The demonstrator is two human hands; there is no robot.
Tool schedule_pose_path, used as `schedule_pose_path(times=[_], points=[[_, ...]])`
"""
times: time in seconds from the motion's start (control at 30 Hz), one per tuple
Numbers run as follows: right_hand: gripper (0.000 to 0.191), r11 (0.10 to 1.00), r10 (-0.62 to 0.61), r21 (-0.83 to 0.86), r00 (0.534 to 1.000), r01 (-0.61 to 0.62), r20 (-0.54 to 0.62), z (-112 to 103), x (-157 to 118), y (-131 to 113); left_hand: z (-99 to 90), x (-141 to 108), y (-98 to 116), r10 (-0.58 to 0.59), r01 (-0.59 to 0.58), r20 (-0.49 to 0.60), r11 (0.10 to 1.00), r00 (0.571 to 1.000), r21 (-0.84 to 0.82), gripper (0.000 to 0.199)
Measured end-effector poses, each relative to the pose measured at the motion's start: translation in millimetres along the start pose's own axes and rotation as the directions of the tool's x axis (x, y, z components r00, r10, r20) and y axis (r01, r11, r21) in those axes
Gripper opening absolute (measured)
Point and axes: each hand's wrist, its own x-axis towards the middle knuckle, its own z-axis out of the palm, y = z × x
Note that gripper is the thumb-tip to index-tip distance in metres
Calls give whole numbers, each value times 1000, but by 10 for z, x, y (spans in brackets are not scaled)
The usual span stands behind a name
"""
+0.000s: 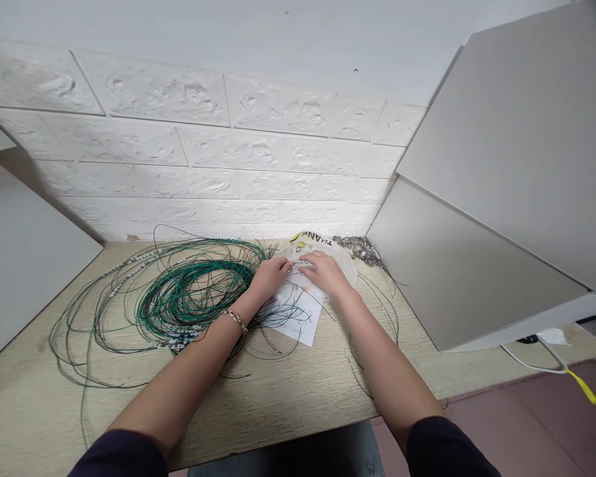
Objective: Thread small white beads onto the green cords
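Observation:
Over a thin white plastic bag with "THANK" printed on it, my two hands nearly meet. My left hand is closed, thumb against fingers, at the bag's left side beside the wire ends; what it pinches is too small to name. My right hand rests on the bag, its fingers curled around something I cannot make out. Left of them lies a large loose coil of thin green and black wires, with white sleeve-like pieces on some strands. A white paper with handwriting lies below the hands, partly under wires.
A dark, speckled heap of small bits lies at the back right against the wall. Grey-white panels stand on the left and right of the wooden table. A white cable with a yellow end hangs at the right edge.

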Motion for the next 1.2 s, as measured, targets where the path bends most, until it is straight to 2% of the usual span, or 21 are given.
schedule_pose_path(times=[0.2, 0.57, 0.8, 1.0, 1.2], points=[[12, 1000, 14, 4, 1000, -14, 9, 19, 35, 31, -2, -4, -4, 12, -12, 19, 1000, 1000, -6, 34], [19, 991, 33, -127, 999, -28, 39, 3, 10, 5, 15, 4, -6, -5, 5, 26, 1000, 1000, -3, 34], [17, 991, 112, -78, 994, -111, 10, -65, 1, 180, -8, 22, -17, -46, 47, 8, 998, 999, -30, 33], [33, 991, 134, 13, 991, -134, -25, -96, 11, 332, -27, 18, -12, -65, 66, 13, 996, 998, -61, 34], [16, 995, 97, 19, 994, -98, 59, -81, 2, 318, -28, 21, -26, -76, 76, 13, 994, 997, -76, 35]])
